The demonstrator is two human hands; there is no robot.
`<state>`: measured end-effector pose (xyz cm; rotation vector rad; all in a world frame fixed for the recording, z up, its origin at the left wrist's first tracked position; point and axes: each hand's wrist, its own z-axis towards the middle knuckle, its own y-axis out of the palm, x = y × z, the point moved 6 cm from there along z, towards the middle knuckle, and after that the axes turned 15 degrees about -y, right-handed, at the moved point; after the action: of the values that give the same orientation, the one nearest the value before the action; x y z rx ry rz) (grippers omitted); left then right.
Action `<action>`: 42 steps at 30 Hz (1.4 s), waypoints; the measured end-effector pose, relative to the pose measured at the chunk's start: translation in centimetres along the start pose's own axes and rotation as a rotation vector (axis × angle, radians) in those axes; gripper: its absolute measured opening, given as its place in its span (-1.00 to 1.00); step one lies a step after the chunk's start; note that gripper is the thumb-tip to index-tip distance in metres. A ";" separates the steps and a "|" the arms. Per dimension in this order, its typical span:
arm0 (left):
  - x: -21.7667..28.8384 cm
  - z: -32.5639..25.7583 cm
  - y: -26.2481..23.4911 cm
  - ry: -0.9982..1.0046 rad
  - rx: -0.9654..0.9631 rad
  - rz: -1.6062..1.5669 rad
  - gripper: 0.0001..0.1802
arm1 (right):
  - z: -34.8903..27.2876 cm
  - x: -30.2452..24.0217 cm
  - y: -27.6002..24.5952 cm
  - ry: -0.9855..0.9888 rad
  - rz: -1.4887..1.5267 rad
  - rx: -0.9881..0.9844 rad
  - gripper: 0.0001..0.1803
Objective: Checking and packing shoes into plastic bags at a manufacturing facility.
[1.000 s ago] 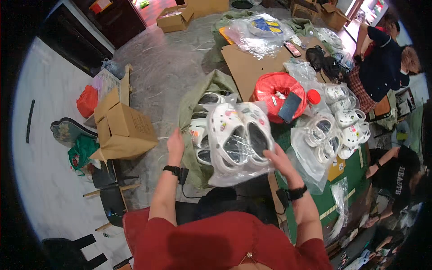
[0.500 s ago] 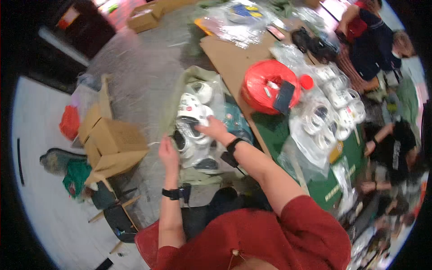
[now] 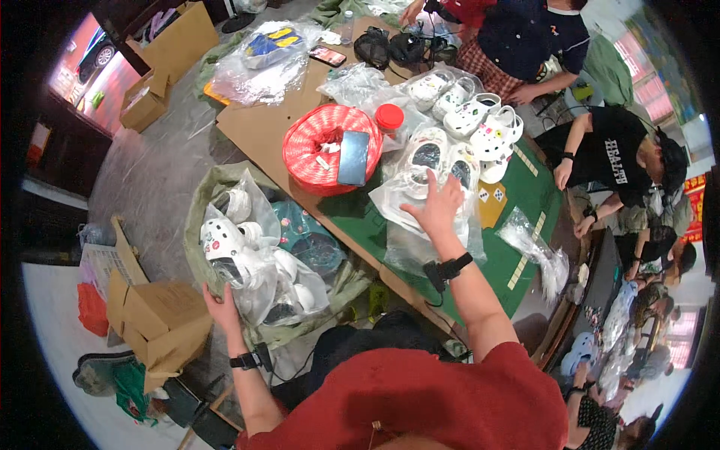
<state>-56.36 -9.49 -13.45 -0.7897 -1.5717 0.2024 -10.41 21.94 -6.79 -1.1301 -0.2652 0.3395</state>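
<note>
At the left, the left hand point(image 3: 223, 309) is beside the rim of a green sack point(image 3: 196, 225), its fingers loosely curled; I cannot tell whether they pinch the fabric, though they seem placed to steady the edge. The sack's mouth gapes, which probably leaves room for the bagged white clogs point(image 3: 223, 238) lying inside, just beyond those fingers.

To the right, on the green surface point(image 3: 521, 199), a roll of red twine point(image 3: 311, 161) carries a dark phone point(image 3: 354, 159), likely because its broad top makes a handy perch.

Farther right, the right hand point(image 3: 439, 210) stretches over the surface, fingers spread wide and apparently holding nothing. A white clog pair in clear plastic point(image 3: 425, 156) lies right at its fingertips; whether they touch is unclear. The pair's soles seem to face down, perhaps for stable rest. More white clogs point(image 3: 491, 135) cluster just past it.
</note>
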 end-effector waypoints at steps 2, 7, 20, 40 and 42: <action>1.6 -1.4 0.3 0.011 0.003 0.094 -0.24 | -0.9 3.0 1.9 0.009 0.007 -0.036 -0.05; 2.4 -5.1 -1.3 0.041 0.111 0.216 -0.17 | -0.1 6.0 5.6 0.059 0.158 -0.063 -0.04; -7.7 -5.6 -4.7 -0.237 0.217 0.066 -0.07 | -3.7 7.5 0.5 -0.135 0.741 0.137 -0.54; -12.0 -3.6 -9.8 -0.413 0.121 -0.609 -0.59 | -4.9 -31.6 10.4 -1.038 0.926 -0.598 -0.44; -12.3 -3.2 -8.4 -0.488 0.000 -0.724 -0.56 | -5.3 -31.7 8.1 -1.102 0.901 -0.580 -0.38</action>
<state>-56.91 -23.91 -18.12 -0.1271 -2.2167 -0.1492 -38.55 8.12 -17.49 -1.4917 -0.8528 1.7880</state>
